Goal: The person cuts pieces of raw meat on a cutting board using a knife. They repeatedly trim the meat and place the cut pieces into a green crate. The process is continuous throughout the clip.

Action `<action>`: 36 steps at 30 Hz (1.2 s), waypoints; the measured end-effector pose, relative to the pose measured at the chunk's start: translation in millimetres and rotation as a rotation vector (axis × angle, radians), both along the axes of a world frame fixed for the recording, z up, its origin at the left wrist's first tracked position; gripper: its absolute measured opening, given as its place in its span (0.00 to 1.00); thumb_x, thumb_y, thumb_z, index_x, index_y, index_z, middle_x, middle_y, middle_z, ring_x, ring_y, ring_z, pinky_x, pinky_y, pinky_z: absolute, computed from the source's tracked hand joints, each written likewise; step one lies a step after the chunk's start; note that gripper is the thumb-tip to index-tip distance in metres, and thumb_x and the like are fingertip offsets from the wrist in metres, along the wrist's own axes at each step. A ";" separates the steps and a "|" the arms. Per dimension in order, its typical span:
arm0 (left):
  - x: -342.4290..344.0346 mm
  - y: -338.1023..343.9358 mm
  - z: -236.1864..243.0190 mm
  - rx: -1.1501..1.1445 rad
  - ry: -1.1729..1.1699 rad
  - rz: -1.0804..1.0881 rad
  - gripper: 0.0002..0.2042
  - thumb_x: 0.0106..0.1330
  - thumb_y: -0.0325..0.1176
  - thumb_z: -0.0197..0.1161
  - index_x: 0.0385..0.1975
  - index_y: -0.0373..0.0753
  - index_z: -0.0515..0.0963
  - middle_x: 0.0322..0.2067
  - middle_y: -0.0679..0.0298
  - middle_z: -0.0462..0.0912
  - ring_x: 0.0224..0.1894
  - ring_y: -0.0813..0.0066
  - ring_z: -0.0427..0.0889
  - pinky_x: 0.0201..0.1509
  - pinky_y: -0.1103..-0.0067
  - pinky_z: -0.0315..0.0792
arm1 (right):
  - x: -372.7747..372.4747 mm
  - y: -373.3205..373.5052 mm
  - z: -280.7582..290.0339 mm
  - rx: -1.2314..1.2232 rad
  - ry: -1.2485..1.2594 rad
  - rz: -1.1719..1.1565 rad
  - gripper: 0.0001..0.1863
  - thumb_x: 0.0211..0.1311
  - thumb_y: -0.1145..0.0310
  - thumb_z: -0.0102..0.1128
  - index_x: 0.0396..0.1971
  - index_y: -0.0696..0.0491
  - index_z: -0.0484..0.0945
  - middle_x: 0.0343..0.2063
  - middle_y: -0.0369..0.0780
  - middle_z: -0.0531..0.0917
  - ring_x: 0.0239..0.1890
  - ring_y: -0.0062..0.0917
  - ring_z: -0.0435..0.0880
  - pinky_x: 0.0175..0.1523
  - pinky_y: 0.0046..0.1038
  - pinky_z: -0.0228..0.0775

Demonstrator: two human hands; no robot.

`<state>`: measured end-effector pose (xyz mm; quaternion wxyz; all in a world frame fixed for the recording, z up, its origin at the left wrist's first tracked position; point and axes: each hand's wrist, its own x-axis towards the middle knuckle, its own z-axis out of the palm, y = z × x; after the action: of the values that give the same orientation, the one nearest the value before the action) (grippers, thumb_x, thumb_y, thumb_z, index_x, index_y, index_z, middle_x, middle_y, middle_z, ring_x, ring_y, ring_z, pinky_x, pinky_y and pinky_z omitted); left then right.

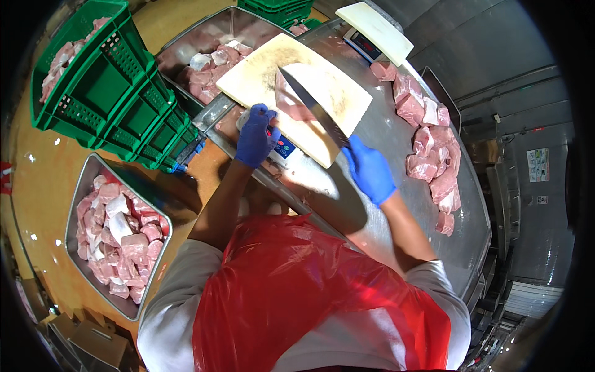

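Observation:
My right hand [370, 170], in a blue glove, grips a knife [313, 106] by its handle. The long blade slants up and left across a pale pink piece of meat [288, 93] lying on the cutting board [331, 77]. Left of that meat, my left hand [255, 137], also blue-gloved, hovers by the board's near-left edge. Its fingers are curled closed, and what they hold, if anything, is hidden. Beside this hand, a digital scale [283, 147] with a blue button panel shows partly from under the board.
Meat chunks [434, 152] lie along the right of the steel table [458, 242]. A second scale [362, 46] stands at the back. Steel bins of meat [164, 239] sit at lower left and behind the board. Stacked green crates [118, 93] rise at left.

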<state>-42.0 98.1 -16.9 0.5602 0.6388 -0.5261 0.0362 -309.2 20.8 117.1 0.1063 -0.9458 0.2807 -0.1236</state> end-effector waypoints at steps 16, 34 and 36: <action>459.9 134.7 238.4 0.625 -0.810 0.991 0.20 0.63 0.45 0.66 0.51 0.42 0.83 0.48 0.46 0.83 0.53 0.48 0.81 0.58 0.62 0.74 | -110.3 -5.7 -72.1 0.142 -0.211 -0.258 0.08 0.71 0.67 0.57 0.40 0.55 0.71 0.28 0.55 0.81 0.31 0.56 0.81 0.31 0.49 0.71; -9.3 -173.1 124.9 1.111 -0.834 -0.457 0.13 0.51 0.43 0.66 0.36 0.49 0.88 0.46 0.54 0.83 0.52 0.57 0.81 0.55 0.63 0.74 | 38.9 -114.0 -39.4 -0.156 0.298 0.361 0.17 0.68 0.65 0.52 0.56 0.43 0.76 0.30 0.48 0.84 0.30 0.46 0.85 0.34 0.44 0.77; -9.6 -173.2 127.9 1.089 -0.914 -0.495 0.13 0.51 0.42 0.66 0.36 0.49 0.88 0.47 0.55 0.83 0.51 0.56 0.81 0.54 0.63 0.74 | -2.8 -139.1 -42.9 -0.123 0.458 0.295 0.17 0.69 0.65 0.51 0.56 0.43 0.75 0.30 0.48 0.84 0.29 0.46 0.84 0.34 0.44 0.77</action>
<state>-51.7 -75.1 111.1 -0.1172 0.6101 -0.7779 -0.0944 -312.0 -118.3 74.1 -0.0009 -0.9844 0.1488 0.0936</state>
